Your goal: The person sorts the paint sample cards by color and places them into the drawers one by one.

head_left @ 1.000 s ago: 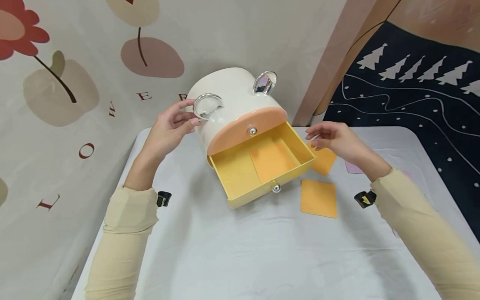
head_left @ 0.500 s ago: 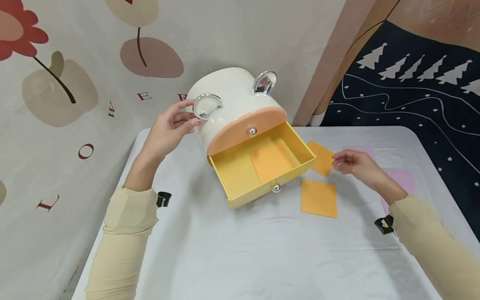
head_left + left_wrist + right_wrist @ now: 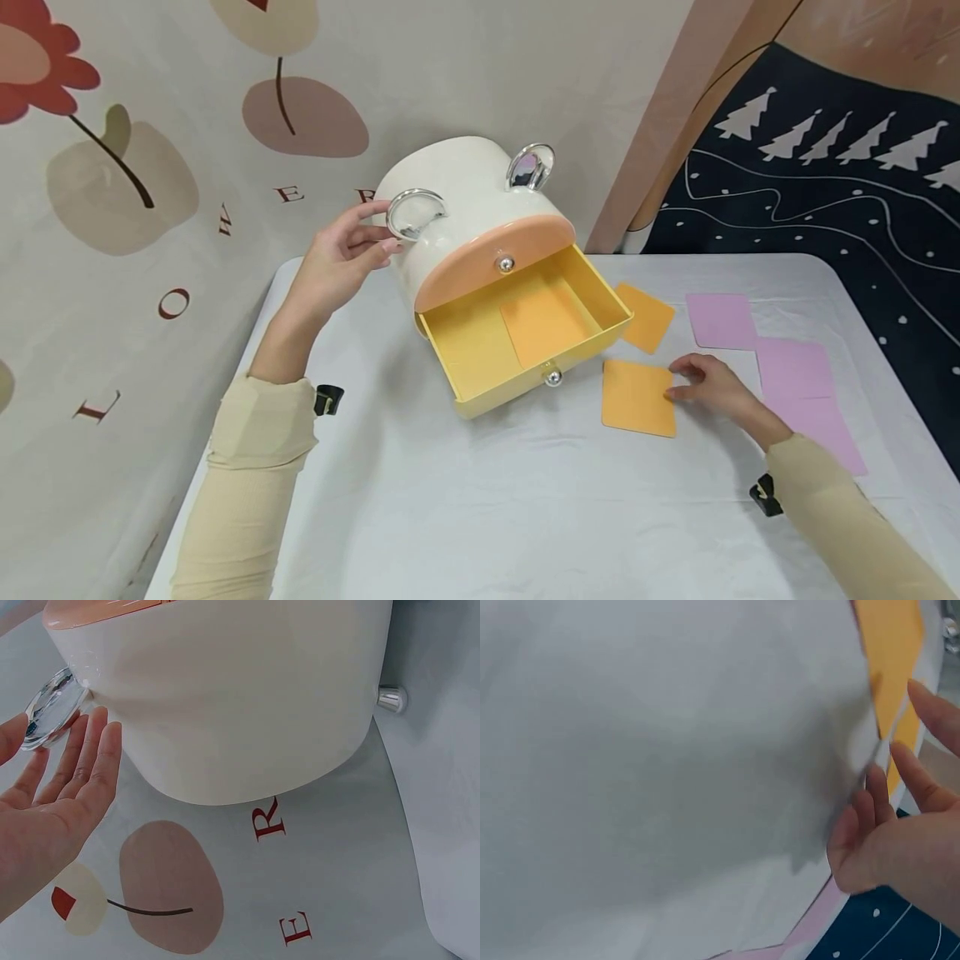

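A white rounded storage box [image 3: 465, 179] with silver ears stands at the back of the table, its yellow drawer [image 3: 453, 358] pulled out. An orange square card [image 3: 543, 325] lies inside the drawer. My left hand [image 3: 337, 262] steadies the box at its left ear [image 3: 56, 709], fingers fairly straight in the left wrist view. To the right of the drawer are two more orange cards, one farther back [image 3: 645, 317] and one nearer [image 3: 637, 400]. At the nearer card's right edge is my right hand [image 3: 716, 392], its thumb and index finger parted in the right wrist view.
Several pink cards [image 3: 795, 367] lie partly overlapping on the table's right side. A white cloth [image 3: 525, 517] covers the table. Behind it hangs a printed wall sheet [image 3: 450, 67]; a dark sheet with tree prints [image 3: 825, 200] is at the right.
My right hand has moved from beside the drawer rightward, then down to the nearer orange card's edge, uncovering the pink cards. My left hand and the drawer have stayed put.
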Demonstrator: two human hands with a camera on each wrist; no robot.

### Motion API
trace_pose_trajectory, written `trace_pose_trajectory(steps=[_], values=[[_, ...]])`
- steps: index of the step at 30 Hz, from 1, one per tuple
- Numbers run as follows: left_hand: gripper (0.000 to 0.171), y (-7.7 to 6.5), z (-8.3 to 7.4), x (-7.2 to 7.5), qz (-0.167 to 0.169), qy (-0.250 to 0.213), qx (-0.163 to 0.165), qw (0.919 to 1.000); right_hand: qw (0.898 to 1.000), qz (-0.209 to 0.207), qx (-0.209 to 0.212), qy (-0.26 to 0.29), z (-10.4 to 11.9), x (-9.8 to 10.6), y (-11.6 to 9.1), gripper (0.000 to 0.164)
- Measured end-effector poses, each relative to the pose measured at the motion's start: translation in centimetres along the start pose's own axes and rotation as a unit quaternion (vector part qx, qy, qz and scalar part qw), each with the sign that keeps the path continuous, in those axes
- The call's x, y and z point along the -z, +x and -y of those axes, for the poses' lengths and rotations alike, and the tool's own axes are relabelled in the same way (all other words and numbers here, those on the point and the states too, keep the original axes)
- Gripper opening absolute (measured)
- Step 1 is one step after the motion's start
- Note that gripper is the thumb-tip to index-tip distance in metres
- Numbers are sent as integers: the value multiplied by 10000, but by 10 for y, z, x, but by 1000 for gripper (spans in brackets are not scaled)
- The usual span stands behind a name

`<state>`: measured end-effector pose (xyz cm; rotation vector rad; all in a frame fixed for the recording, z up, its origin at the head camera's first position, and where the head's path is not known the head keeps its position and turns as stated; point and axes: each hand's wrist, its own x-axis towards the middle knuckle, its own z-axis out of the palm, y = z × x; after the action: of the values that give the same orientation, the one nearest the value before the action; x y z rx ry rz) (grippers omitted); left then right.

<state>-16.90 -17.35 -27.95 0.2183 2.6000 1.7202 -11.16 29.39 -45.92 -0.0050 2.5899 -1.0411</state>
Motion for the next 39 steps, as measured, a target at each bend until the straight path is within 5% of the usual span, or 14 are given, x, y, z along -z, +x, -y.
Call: trace_pose_trajectory(steps=[7,19,28,39], values=[[45,-1,-1,0,-4,31,45,10000,9980,-437,60,-443,-1,-12,-2,47],[45,-1,0,0,8,-51,5,10000,9984,-418,276,-262,2,-12,-1,29],[45,-1,0,0,12,13,-7,10000,9979,-60,41,650,7,3,-5,16],[45,-1,0,0,20,25,5,10000,9970,-276,-219,684,13,35,-8,21]])
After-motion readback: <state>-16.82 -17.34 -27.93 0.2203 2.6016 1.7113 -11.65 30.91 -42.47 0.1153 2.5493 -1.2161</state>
